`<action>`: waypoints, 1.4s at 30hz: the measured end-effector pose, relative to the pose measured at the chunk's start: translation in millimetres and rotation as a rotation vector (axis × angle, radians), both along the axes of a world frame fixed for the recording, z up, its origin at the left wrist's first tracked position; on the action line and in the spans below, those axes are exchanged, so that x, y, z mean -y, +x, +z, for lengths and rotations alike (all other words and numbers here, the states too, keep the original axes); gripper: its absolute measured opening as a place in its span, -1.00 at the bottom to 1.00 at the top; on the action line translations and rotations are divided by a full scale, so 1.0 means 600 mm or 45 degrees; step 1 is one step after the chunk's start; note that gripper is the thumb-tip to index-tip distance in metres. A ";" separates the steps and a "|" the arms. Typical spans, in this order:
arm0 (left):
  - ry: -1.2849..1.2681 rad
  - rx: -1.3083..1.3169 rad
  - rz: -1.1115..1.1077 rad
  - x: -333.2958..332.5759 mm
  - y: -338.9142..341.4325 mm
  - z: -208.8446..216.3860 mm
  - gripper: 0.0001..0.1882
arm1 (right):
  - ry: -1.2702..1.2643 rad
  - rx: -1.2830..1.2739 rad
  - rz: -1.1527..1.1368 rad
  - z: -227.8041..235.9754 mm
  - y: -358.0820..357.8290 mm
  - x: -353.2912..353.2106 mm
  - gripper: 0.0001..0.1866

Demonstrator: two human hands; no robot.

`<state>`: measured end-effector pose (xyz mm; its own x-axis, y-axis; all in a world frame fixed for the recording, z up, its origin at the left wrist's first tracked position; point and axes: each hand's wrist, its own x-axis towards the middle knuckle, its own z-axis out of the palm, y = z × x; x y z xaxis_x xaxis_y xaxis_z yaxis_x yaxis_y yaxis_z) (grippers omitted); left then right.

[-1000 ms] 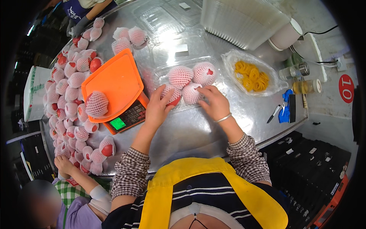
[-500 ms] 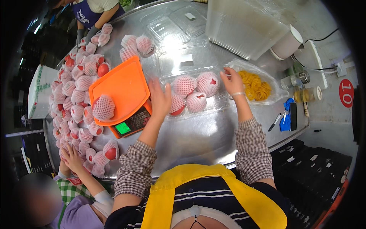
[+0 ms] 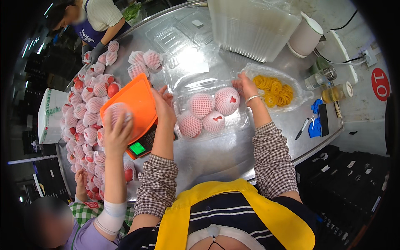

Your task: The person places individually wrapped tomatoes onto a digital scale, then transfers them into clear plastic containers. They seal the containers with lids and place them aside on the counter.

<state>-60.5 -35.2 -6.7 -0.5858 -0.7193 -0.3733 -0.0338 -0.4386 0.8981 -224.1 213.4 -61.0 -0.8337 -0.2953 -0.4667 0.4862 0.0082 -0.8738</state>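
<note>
A clear plastic clamshell box (image 3: pixel 237 121) lies before me with its lid (image 3: pixel 177 66) folded back. Several red-and-white fruits in foam nets (image 3: pixel 202 105) sit in it; their exact kind is hidden by the nets. My left hand (image 3: pixel 163 107) is at the box's left side, beside the orange scale tray, fingers apart and slightly bent. At the far right edge of the box, my right hand (image 3: pixel 246 86) has its fingers bent onto the plastic. A co-worker's hand (image 3: pixel 116 135) is at a netted fruit (image 3: pixel 118 113) on the orange tray (image 3: pixel 139 93).
A large pile of netted fruits (image 3: pixel 89 112) covers the table's left side. Stacked clear boxes (image 3: pixel 250 29) stand at the back. Yellow rubber bands (image 3: pixel 273 89) lie in a plastic bag at right, near jars (image 3: pixel 337 92) and a black marker (image 3: pixel 301 130). Another person works at far left.
The co-worker's hand has reached from the pile to the fruit on the scale tray. My right hand has come closer to the box's edge; my left fingers have bent. The view has shifted slightly.
</note>
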 end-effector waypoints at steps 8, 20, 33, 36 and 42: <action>-0.340 0.316 -0.193 -0.022 0.057 -0.064 -0.28 | 0.223 -0.379 0.154 -0.035 0.050 -0.046 -0.63; -1.704 0.440 -1.194 -0.119 0.197 0.004 -0.07 | 0.250 -0.456 0.094 -0.037 0.064 -0.081 -0.55; -0.159 0.367 -0.431 -0.073 0.240 -0.004 -0.20 | 0.452 -1.047 0.407 -0.008 0.202 -0.202 -0.83; -0.536 0.513 -0.652 -0.108 0.267 -0.049 -0.22 | 0.450 -0.677 0.032 -0.026 0.268 -0.188 -0.79; 0.081 0.272 -0.405 -0.130 0.302 -0.061 -0.64 | 0.121 0.014 -0.162 -0.001 0.335 -0.204 -0.80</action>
<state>120.6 43.0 -43.3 -0.6799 -0.4858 -0.5493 -0.3603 -0.4310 0.8273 -22.9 335.6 -61.3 -0.8561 -0.1421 -0.4969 0.4983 0.0281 -0.8666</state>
